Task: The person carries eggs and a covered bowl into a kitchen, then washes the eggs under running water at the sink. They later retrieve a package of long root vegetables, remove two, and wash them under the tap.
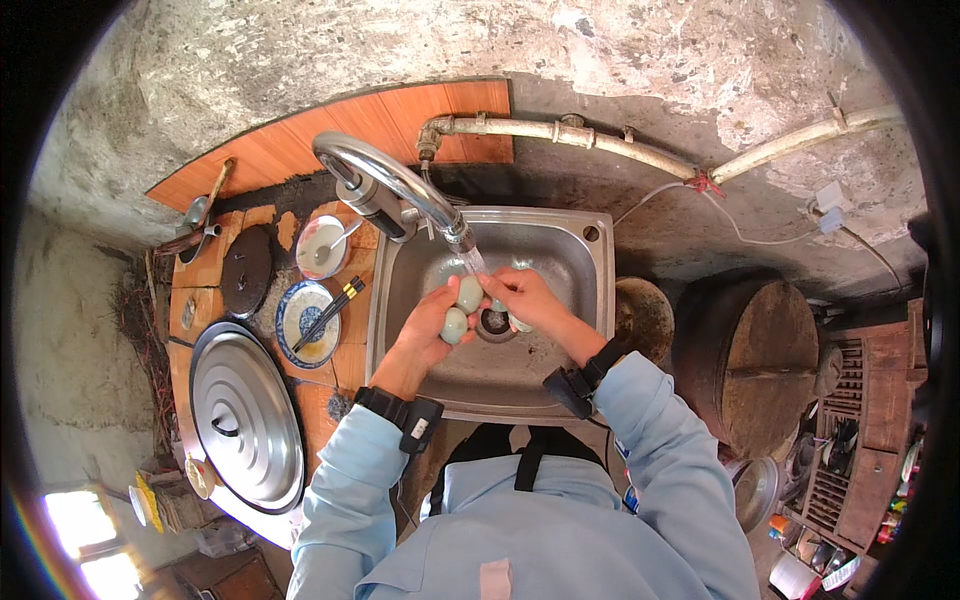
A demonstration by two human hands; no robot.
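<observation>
Over the steel sink (577,375) my left hand (428,324) holds two pale green eggs: an upper egg (470,293) and a lower egg (454,327). My right hand (529,297) curls around more pale green eggs (520,324), mostly covered by its fingers, so their number is unclear. Its thumb side is close to the upper egg in my left hand. Running water (474,262) falls from the chrome faucet (397,176) onto the place where my hands meet. Below them the drain (495,324) is partly in sight.
Left of the sink, the tiled counter (352,262) bears a bowl with a spoon (322,247), a blue-rimmed plate (289,315) with black chopsticks (326,315) across it, and a large metal lid (244,416). A big wooden barrel (769,367) stands to the right, near a wooden cabinet (877,465).
</observation>
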